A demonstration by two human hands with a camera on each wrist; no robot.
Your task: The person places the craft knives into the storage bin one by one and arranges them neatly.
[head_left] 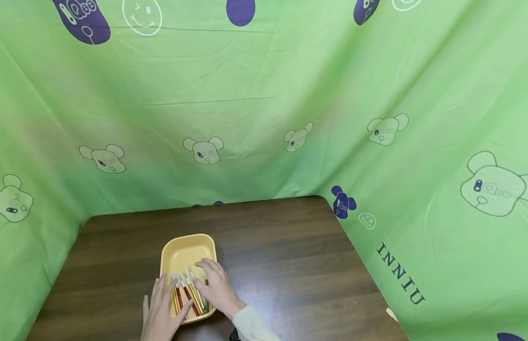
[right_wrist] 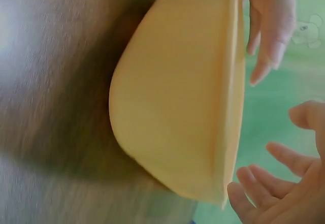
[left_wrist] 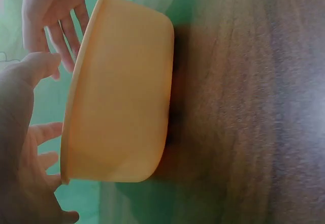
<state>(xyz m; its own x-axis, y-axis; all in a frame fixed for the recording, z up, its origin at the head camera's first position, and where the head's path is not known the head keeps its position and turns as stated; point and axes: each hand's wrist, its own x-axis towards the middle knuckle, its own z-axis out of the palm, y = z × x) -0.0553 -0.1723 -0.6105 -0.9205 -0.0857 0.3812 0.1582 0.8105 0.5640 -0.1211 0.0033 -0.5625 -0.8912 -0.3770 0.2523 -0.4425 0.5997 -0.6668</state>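
A pale yellow plastic basin (head_left: pixel 186 253) with rounded corners stands on the table. In its near half lies a bunch of slim sticks (head_left: pixel 188 294), red, gold and green with whitish ends, too small to identify. My left hand (head_left: pixel 160 310) is at the basin's near left side, thumb and fingers spread apart near the rim. Over the right side reaches my right hand (head_left: pixel 219 288), its fingers loosely bent above the whitish ends. From each wrist view the basin's outer wall (left_wrist: pixel 122 92) hides the sticks, and the fingers show apart, gripping nothing.
The dark wood-grain table (head_left: pixel 281 255) extends to the right of the basin. Green printed cloth (head_left: pixel 246 118) hangs behind the table and along both sides. A small pale object (head_left: pixel 391 314) sits at the table's right edge.
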